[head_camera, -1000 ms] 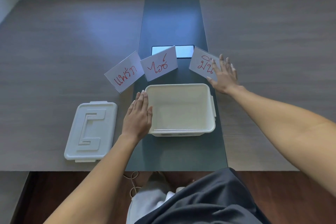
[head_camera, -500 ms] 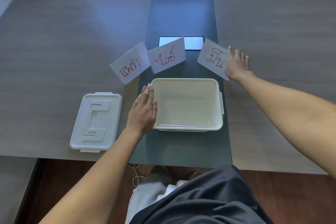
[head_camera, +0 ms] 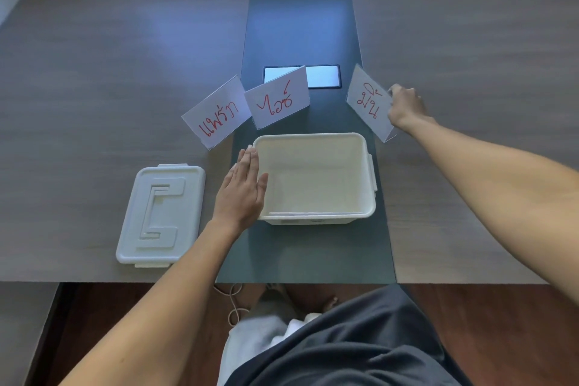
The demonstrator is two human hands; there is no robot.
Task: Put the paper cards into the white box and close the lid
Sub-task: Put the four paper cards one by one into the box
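Note:
An empty white box point(head_camera: 371, 194) stands open on the dark middle strip of the table. Its white lid point(head_camera: 161, 215) lies flat to the left. Three white paper cards with red writing stand behind the box: a left card point(head_camera: 216, 116), a middle card point(head_camera: 277, 102) and a right card point(head_camera: 369, 102). My right hand point(head_camera: 405, 108) is closed on the right card's right edge. My left hand point(head_camera: 242, 189) rests flat, fingers together, against the box's left wall and holds nothing.
A dark phone point(head_camera: 322, 76) with a lit screen lies behind the middle card. The table's near edge point(head_camera: 94, 280) runs just below the lid. My lap and a thin cord point(head_camera: 233, 301) show under the table.
My right hand went from lying flat with spread fingers on the right card to gripping its right edge. The card now stands tilted more upright. My left hand stayed by the box.

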